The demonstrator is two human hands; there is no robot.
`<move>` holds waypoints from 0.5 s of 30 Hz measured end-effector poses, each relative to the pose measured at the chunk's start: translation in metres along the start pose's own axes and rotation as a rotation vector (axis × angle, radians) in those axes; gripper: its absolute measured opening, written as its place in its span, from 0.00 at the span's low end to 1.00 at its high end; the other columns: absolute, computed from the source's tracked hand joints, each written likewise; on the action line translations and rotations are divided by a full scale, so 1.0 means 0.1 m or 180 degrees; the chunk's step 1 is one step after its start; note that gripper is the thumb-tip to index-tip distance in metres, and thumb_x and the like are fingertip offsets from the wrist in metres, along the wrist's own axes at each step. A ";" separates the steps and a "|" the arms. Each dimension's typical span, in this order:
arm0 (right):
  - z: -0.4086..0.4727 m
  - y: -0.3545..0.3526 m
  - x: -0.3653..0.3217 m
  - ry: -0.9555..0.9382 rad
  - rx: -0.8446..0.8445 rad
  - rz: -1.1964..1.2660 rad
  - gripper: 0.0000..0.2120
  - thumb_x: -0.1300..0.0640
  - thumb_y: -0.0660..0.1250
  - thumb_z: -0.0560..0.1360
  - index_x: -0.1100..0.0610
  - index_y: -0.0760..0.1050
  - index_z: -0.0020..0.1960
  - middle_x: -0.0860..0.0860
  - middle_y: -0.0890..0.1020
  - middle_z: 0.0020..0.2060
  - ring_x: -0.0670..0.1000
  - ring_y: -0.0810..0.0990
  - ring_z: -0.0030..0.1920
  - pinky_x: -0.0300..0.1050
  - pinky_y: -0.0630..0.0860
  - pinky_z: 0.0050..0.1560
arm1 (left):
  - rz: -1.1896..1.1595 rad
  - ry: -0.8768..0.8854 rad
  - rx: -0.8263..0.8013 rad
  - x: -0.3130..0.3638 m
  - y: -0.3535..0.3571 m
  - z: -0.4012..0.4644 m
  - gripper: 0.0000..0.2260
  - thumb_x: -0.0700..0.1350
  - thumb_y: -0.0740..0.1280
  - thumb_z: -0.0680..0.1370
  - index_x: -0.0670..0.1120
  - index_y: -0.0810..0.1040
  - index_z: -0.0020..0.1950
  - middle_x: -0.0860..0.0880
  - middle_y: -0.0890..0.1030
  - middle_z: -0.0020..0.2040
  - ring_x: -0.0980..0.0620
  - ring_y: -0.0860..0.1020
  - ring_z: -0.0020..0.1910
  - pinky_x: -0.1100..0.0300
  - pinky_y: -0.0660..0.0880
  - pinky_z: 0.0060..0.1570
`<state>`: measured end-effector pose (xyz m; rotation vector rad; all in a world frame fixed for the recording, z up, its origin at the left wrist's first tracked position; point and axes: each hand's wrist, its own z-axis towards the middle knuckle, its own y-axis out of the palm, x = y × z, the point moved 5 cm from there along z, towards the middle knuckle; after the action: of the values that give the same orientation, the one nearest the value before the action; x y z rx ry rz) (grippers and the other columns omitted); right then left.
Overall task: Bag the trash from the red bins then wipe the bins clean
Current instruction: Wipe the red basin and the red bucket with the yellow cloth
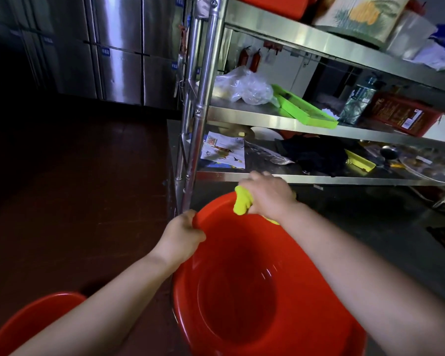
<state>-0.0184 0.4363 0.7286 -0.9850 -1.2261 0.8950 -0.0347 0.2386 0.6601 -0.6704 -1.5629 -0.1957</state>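
Note:
A large red bin (242,291) stands in front of me, its inside bare. My left hand (181,235) grips the bin's left rim. My right hand (266,195) holds a bunched yellow cloth (242,203) against the far rim of the bin. A second red bin (34,322) shows at the bottom left, partly behind my left forearm; its inside is hidden.
A steel shelf rack (306,124) stands just behind the bin, holding a clear plastic bag (244,86), a green tray (303,107), papers, dark cloth and boxes. Steel fridge doors (118,47) line the back left. Dark red floor (75,188) lies to the left.

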 end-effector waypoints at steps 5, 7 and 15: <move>-0.23 0.11 0.42 0.0568 -0.0071 0.0081 0.33 0.39 0.72 0.65 0.47 0.66 0.65 0.51 0.75 0.56 0.56 0.78 0.54 0.46 0.69 0.40 | -0.0528 -0.0126 0.0131 -0.09 0.00 -0.06 0.11 0.32 0.67 0.70 0.45 0.77 0.47 0.43 0.83 0.37 0.47 0.82 0.34 0.57 0.79 0.34; -0.28 0.10 0.43 0.0583 -0.0120 0.0016 0.32 0.40 0.72 0.66 0.48 0.66 0.65 0.50 0.75 0.54 0.56 0.78 0.52 0.44 0.66 0.37 | -0.0398 -0.0004 0.0200 -0.09 0.03 -0.07 0.05 0.36 0.68 0.72 0.44 0.76 0.44 0.47 0.80 0.31 0.51 0.79 0.29 0.59 0.75 0.30; -0.27 -0.28 -0.03 -0.0266 0.0285 -0.0437 0.27 0.48 0.77 0.60 0.48 0.70 0.55 0.51 0.75 0.45 0.56 0.77 0.44 0.45 0.59 0.32 | 0.1886 0.0951 -0.0128 0.47 0.02 0.18 0.04 0.48 0.67 0.71 0.50 0.73 0.40 0.53 0.75 0.36 0.51 0.76 0.36 0.58 0.72 0.35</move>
<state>0.0083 0.4213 0.7527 -0.7891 -1.2966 0.8824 -0.0472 0.2636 0.7023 -1.0537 -1.0263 0.1142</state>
